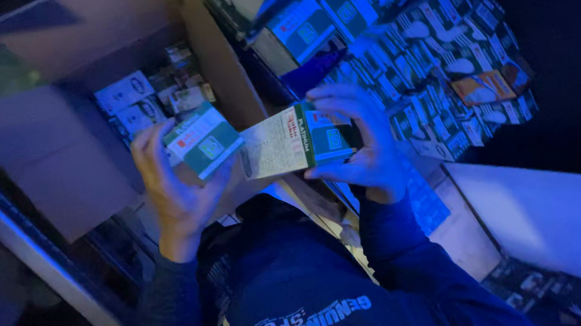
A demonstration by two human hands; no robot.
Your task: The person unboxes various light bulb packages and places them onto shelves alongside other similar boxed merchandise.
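Small cartons are what both hands hold in the head view: the left hand wraps a green-and-white box from below, fingers curled up its sides, and the right hand clasps a second, longer box by its end, thumb under and fingers over the top. Both are closed firmly on their loads, neither slack nor spread. The two boxes sit side by side, raised in front of the person's chest, nearly touching at their inner corners.

Thin printed card like this looks light and stiff but easily dented, so I judge a hold across the flat faces or along the edges safest; the glossy print may be a little slippery.

Behind the left hand stands an open brown cardboard box with more small cartons packed inside. To the right, shelves carry tight rows of similar packs. No counter shows; the boxes are held in the air. Everything is dim and washed in blue light, and a pale wall fills the lower right.
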